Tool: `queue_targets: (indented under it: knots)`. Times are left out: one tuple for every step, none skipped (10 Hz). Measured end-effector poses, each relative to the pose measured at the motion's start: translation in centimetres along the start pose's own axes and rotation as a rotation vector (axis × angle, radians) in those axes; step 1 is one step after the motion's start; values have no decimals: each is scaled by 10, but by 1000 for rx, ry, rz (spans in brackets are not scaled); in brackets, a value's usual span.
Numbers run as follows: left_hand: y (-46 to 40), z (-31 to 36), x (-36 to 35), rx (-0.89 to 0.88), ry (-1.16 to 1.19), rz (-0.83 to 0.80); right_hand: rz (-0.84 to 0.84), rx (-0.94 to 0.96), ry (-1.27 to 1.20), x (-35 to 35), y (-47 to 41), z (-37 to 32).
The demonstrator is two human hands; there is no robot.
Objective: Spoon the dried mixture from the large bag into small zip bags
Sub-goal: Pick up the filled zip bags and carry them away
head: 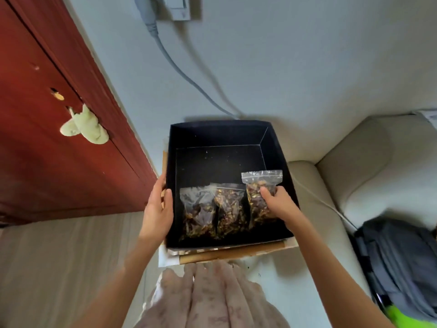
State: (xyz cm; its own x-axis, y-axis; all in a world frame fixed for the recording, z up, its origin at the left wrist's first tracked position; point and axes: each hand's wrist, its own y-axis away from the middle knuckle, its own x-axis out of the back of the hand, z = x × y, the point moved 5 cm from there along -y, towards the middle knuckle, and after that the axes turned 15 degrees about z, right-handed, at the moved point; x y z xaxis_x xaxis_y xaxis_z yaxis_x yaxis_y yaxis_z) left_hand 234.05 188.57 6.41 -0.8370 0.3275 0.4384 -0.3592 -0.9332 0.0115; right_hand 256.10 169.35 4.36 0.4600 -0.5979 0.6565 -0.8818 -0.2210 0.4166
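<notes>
The right hand [277, 202] gripped a filled zip bag [260, 197] inside the black box [212, 136], beside two others, while the left hand [157, 209] held the box's rim; setting it upright, seal uppermost, would prevent spills.

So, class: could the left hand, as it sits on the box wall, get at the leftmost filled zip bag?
Probably yes. The left hand grips the black box wall right beside the leftmost zip bag; the box is open-topped and nothing lies between them. It would have to release its grip first.
</notes>
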Motion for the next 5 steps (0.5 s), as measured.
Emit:
queue_targets:
  knots:
    - [4, -6, -2, 42, 1, 81, -89, -32, 54, -11, -5, 10]
    - [3, -7, -3, 54, 1, 137, -148, -39, 117, -17, -9, 17]
    - [6, -6, -4, 57, 10, 159, -182, -45, 182, -18, -10, 19]
    - [6, -7, -4, 48, 4, 175, -147, 71, 310, -21, -11, 17]
    - [5, -7, -2, 39, -7, 177, -91, 93, 340, -13, -5, 7]
